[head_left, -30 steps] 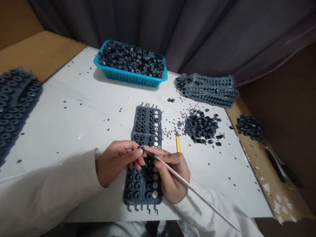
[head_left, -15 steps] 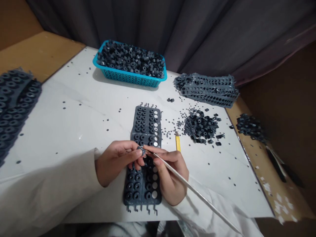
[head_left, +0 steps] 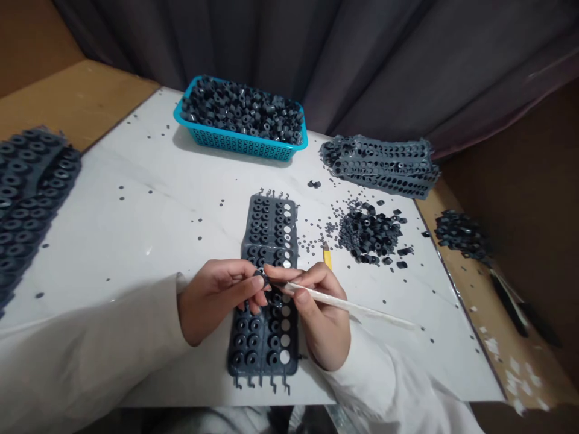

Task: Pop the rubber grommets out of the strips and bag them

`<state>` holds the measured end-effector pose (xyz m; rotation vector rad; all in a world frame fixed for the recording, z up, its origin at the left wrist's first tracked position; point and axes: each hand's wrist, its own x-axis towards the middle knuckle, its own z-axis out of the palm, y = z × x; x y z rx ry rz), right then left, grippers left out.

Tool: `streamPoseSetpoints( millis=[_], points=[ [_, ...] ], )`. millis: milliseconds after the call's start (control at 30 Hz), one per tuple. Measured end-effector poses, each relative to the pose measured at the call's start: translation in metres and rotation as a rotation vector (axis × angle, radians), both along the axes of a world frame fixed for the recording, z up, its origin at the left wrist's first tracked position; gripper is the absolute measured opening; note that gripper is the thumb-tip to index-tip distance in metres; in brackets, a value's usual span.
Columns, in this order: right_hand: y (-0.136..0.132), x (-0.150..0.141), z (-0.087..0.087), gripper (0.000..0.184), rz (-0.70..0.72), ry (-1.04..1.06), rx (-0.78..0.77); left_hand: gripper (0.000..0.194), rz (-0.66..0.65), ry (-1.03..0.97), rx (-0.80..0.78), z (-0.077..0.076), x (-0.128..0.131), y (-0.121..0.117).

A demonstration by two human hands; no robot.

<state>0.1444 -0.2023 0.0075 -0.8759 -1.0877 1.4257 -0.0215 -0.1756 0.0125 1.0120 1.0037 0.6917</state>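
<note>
The left hand (head_left: pixel 219 296) held a small dark piece (head_left: pixel 262 278) pinched between thumb and forefinger, above the middle of the sheet (head_left: pixel 270 241), and this grip looked almost the same as half a second earlier. The right hand (head_left: pixel 323 319) had its fingers closed around a pale tool (head_left: pixel 335 299), with the forefinger stretched forward beside the piece. What had changed was the angle of the tool: earlier its back end pointed steeply down toward the sleeve, but now it lay flatter and pointed to the right. This suggested that the tool was being turned about the same piece, and that the work on this piece was not yet finished. Whether the tip touched the piece, one could not tell. The sheet had stayed on the table (head_left: pixel 158 241), its right column showing white holes, with the pile (head_left: pixel 373 232) to its right.
</note>
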Motion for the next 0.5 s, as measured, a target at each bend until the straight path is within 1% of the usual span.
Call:
streamPoseSetpoints(
  millis=[167, 300, 500],
  points=[
    [-0.0005, -0.0004, -0.0004, 0.013, -0.006, -0.047, 0.012, 0.034, 0.020, 0.025, 0.010, 0.0021, 0.0006, 0.0002],
    [-0.0007, -0.0006, 0.0006, 0.008, -0.026, -0.072, 0.052, 0.034, 0.026, 0.031, 0.019, 0.0023, 0.0008, 0.0001],
    [-0.0023, -0.0001, -0.0020, 0.004, -0.037, -0.072, 0.098, 0.034, 0.032, 0.018, -0.006, 0.0004, 0.0009, -0.0005]
  ],
)
